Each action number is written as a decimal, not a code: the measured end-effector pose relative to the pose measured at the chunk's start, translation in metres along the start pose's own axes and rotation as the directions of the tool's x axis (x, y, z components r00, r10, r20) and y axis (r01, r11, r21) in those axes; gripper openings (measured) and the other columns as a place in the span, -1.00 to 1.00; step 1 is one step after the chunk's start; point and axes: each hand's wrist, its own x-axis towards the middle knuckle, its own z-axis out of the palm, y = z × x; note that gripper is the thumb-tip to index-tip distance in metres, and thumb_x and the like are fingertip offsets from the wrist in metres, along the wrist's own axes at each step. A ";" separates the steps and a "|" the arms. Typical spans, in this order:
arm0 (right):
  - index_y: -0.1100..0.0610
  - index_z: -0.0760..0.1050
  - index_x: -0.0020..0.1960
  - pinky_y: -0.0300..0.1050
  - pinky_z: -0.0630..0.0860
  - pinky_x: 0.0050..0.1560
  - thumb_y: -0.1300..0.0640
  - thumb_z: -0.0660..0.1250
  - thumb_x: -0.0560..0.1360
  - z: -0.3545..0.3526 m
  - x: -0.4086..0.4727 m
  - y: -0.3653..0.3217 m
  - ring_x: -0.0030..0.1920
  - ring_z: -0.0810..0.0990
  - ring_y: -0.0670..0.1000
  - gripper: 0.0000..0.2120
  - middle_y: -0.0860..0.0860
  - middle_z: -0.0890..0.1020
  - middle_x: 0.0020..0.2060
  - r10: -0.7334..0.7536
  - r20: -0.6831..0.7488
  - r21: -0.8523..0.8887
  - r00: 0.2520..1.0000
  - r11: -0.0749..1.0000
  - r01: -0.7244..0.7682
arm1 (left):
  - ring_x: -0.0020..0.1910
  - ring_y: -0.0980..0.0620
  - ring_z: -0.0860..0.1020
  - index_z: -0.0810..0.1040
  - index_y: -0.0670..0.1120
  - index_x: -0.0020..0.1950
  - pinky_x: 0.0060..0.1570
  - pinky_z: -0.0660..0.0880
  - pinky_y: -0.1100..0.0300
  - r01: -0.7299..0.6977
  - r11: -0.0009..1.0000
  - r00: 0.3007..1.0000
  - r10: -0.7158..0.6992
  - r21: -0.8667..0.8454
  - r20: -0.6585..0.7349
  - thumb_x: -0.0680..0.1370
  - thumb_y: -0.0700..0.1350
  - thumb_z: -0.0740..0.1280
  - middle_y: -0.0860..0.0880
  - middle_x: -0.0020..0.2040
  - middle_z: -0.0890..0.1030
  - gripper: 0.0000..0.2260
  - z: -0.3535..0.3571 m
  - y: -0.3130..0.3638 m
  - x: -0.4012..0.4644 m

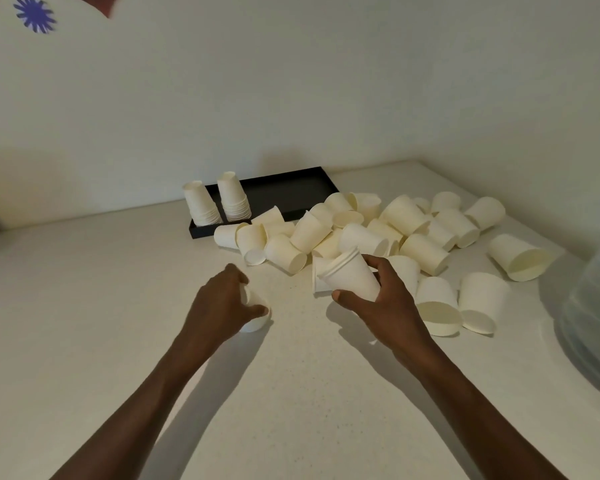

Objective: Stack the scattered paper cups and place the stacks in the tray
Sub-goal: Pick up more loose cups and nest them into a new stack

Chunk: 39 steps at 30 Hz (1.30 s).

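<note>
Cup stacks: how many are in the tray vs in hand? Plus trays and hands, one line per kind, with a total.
Cup stacks standing in the tray: 2, the left stack and the right stack
Cup stacks held in a hand: 1, the held stack in the right hand
Single cups held: 1, the single cup in the left hand
Black trays: 1
Hands: 2
Total: 7

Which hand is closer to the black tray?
Left. The left hand, gripping a single cup, sits just in front of the black tray's near-left end. The right hand, holding a small stack of cups, is farther right with the loose pile between.
</note>
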 end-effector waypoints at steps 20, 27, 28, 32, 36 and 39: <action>-0.22 0.28 0.22 -0.41 0.49 -0.33 -0.11 0.54 0.29 0.038 -0.018 0.003 -0.01 0.56 -0.15 -0.38 -0.20 0.51 0.08 0.026 0.303 0.054 0.953 0.998 -0.044 | -0.02 -0.05 0.62 0.64 0.03 0.02 -0.20 0.64 0.13 0.378 0.421 0.879 -0.442 -0.824 0.178 0.22 0.22 0.53 -0.04 0.05 0.62 -0.54 -0.031 0.004 -0.024; -0.24 0.26 0.26 -0.34 0.55 -0.18 -0.09 0.54 0.31 0.041 -0.012 -0.013 0.05 0.56 -0.12 -0.35 -0.16 0.52 0.15 -0.001 0.292 0.152 0.956 0.987 -0.045 | 0.07 -0.07 0.60 0.57 0.08 0.12 -0.01 0.61 0.00 0.403 0.310 0.889 -0.356 -0.861 0.288 0.40 0.14 0.44 0.00 0.11 0.62 -0.66 -0.010 0.038 -0.027; -0.23 0.26 0.28 -0.30 0.57 -0.13 -0.08 0.54 0.31 0.040 -0.010 -0.014 0.07 0.56 -0.11 -0.35 -0.15 0.53 0.17 -0.002 0.284 0.163 0.959 0.986 -0.046 | 0.08 -0.06 0.60 0.56 0.09 0.18 -0.01 0.61 0.01 0.413 0.323 0.893 -0.326 -0.852 0.309 0.40 0.13 0.44 0.00 0.14 0.62 -0.62 -0.010 0.036 -0.028; -0.18 0.25 0.31 -0.12 0.58 0.05 -0.05 0.52 0.34 0.032 -0.001 -0.017 0.12 0.56 -0.05 -0.35 -0.10 0.52 0.21 0.018 0.294 0.183 0.956 0.980 -0.075 | 0.08 -0.10 0.64 0.48 0.11 0.32 0.03 0.61 -0.02 0.469 0.353 0.883 -0.157 -0.810 0.443 0.47 0.00 0.43 -0.01 0.20 0.59 -0.57 -0.015 0.028 -0.028; -0.14 0.30 0.29 -0.24 0.58 -0.13 -0.02 0.54 0.32 0.027 -0.002 -0.011 0.03 0.60 -0.08 -0.36 -0.09 0.56 0.14 0.011 0.241 0.188 0.971 0.981 -0.057 | 0.06 -0.11 0.65 0.49 -0.09 0.28 0.13 0.57 -0.07 0.380 0.269 0.913 -0.265 -0.885 0.311 0.48 -0.01 0.42 -0.12 0.16 0.61 -0.60 -0.021 0.027 -0.024; -0.13 0.28 0.27 -0.39 0.50 -0.30 -0.02 0.55 0.30 0.026 -0.004 -0.006 -0.04 0.57 -0.13 -0.35 -0.12 0.52 0.09 0.010 0.210 0.094 0.978 0.995 -0.030 | 0.10 -0.10 0.62 0.44 -0.09 0.31 0.17 0.55 -0.08 0.289 0.262 0.906 -0.387 -0.921 0.174 0.49 0.02 0.42 -0.09 0.18 0.57 -0.56 -0.030 0.030 -0.019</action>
